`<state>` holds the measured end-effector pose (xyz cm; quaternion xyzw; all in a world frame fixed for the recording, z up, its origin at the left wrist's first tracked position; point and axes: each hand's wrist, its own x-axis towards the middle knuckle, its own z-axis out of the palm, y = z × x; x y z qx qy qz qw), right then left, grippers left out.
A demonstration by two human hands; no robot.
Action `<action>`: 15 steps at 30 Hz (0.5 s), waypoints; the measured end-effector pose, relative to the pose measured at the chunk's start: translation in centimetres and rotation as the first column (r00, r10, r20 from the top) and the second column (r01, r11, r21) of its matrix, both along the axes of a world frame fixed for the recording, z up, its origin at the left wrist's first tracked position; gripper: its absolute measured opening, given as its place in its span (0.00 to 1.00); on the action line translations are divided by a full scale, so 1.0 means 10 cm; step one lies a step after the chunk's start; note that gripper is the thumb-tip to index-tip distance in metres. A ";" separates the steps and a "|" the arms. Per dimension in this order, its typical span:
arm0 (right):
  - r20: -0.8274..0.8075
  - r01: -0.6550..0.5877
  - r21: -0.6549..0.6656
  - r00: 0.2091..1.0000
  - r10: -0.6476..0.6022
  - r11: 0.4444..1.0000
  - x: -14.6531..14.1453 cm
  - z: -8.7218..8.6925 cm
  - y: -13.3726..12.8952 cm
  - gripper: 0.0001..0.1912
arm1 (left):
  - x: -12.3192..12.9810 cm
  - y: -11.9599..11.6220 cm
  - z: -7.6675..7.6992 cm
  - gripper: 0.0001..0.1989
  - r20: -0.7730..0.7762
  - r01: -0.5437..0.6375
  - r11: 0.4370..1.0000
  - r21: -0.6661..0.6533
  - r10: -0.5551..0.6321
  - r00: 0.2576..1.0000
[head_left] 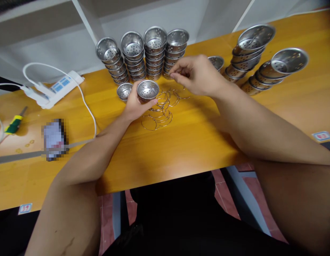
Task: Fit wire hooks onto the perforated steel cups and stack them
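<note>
My left hand (136,103) is wrapped round a small perforated metal cup (148,89), held upright with its mouth toward me. To its right my right hand (195,75) hangs in the air with thumb and fingers pinched together. What the pinch holds, if anything, is hidden; a short bit of wire shows just below it. Beneath and between the hands lies a loose pile of thin wire rings (165,110) on the table. Another perforated cup (124,91) stands just left of my left hand.
Stacks of perforated cups (133,53) line the back of the wooden table (165,153), with leaning stacks (250,53) at the right. At left are a white power strip (62,89) with cables, a green-and-yellow screwdriver (14,124) and a pixelated phone-like object (54,138).
</note>
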<state>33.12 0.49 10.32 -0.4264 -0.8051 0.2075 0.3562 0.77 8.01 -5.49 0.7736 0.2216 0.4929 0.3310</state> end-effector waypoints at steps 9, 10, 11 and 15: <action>-0.131 0.003 -0.004 0.991 -0.003 1.000 -0.19 -0.14 -0.07 0.33 | -0.02 -0.11 0.16 0.60 -0.070 -0.079 0.996 0.030 0.081 0.994; -0.142 0.001 0.004 0.990 -0.001 1.000 -0.21 -0.15 -0.07 0.33 | -0.03 -0.12 0.16 0.60 -0.077 -0.096 0.995 0.038 0.099 0.992; -0.155 0.000 0.011 0.988 0.002 1.000 -0.24 -0.17 -0.08 0.33 | -0.04 -0.11 0.16 0.61 -0.085 -0.115 0.992 0.045 0.118 0.989; -0.186 -0.013 0.017 0.982 0.016 1.000 -0.36 -0.27 -0.10 0.29 | -0.04 -0.11 0.15 0.61 -0.123 -0.141 0.988 0.066 0.149 0.981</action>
